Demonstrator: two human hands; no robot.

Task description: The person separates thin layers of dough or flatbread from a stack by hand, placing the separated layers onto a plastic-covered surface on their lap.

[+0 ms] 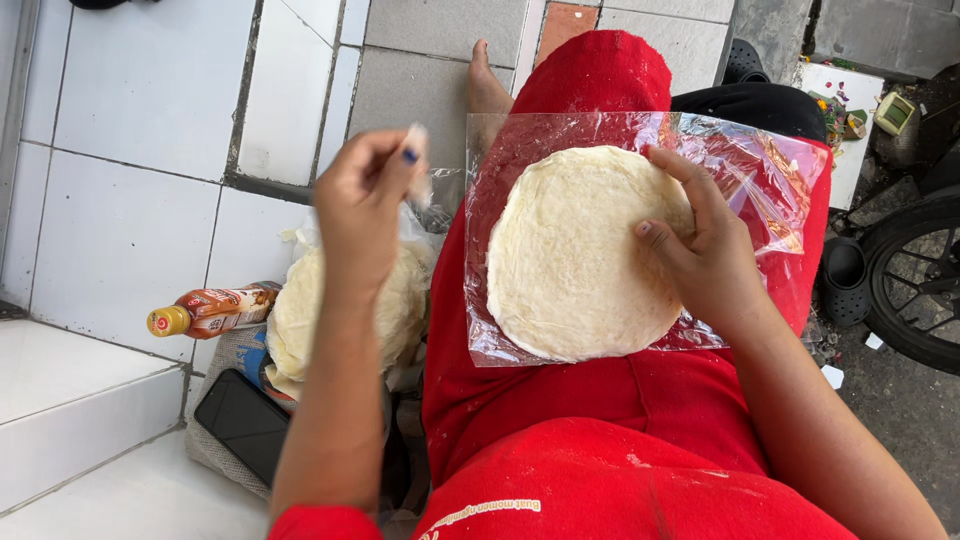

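The right hand [705, 250] lies flat and spread on the right edge of a round, pale dough disc [570, 255], fingers pressing its rim and holding nothing closed. The disc sits on a clear plastic sheet [760, 170], which is draped over the person's lap in red trousers [600, 440]. The sheet reaches past the disc on every side, widest to the right of it, where the red cloth shows through the film.

The left hand [365, 200] is raised to the left of the disc, its fingers pinched together on a small pale scrap [416, 140]; what the scrap is cannot be told, though it looks like thin film or a bit of dough. One nail on that hand is painted blue.

Below this hand, left of the disc, a stack of more dough rounds [300, 320] rests in thin plastic. Further left of the disc lies a small bottle [210, 310] on its side with a yellow cap and brown contents. Below the stack a dark phone [240, 420] lies screen up on a woven bag.

Above the disc a bare foot [485, 85] rests on the tiled floor [140, 100]. Far right of the disc, part of a black tyre [915, 290] and a dark sandal [845, 275] show on rough ground.
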